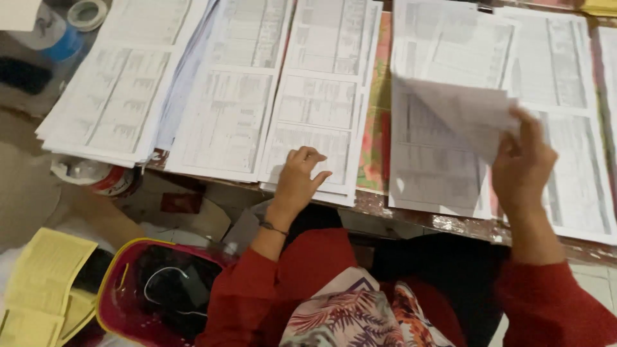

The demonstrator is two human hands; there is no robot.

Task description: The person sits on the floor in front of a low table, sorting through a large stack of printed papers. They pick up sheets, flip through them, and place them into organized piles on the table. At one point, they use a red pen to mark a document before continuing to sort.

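Printed sheet point(466, 115) is lifted off its stack point(437, 173), curled up, pinched by my right hand point(524, 167) fingers at its corner. Left hand point(299, 183) fingers lie loosely curled, gripping nothing, resting on the near edge of another paper stack point(321, 103). More stacks either side of both hands cover the table point(411, 218). Tape rolls point(87, 13) far left of the left fingers; a red-rimmed bag point(128, 289) and yellow papers point(42, 276) sit below the table edge.
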